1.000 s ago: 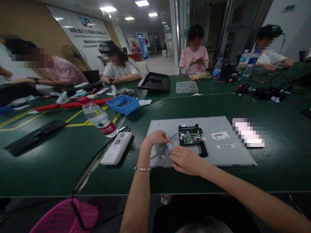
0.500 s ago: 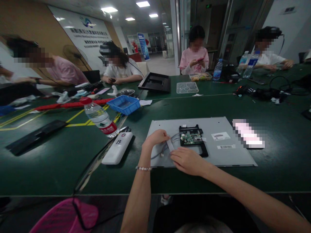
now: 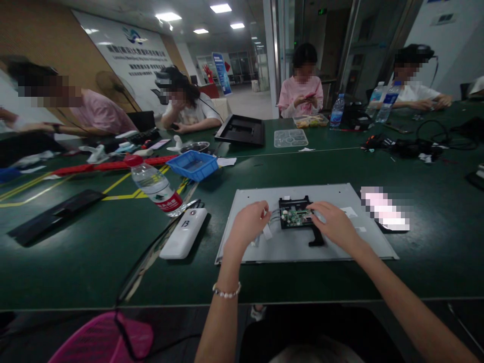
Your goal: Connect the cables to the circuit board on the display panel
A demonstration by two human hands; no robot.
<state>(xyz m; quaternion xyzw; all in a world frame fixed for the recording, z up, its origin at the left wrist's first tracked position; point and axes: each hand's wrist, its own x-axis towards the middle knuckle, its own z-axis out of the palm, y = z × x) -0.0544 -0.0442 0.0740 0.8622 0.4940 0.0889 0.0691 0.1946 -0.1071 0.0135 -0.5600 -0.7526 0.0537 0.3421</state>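
A grey metal panel lies flat on the table before me. On it sits a black plastic bracket with a green circuit board. My left hand is closed, fingertips pinched around grey cables that run from the board's left side. What exactly lies between the fingertips is partly hidden. A white strip of tape is on the panel below that hand. My right hand has thumb and fingers closed at the board's right edge. It covers part of a white label.
A pink-screened phone is right of the panel. To the left are a white power bank, a water bottle, a blue tray and a black plastic piece. A black frame lies farther back. Several people sit around the table.
My right hand has moved from the tape strip, up and right, to the board's right edge. My left hand has left the strip and shifted slightly right beside the cables.
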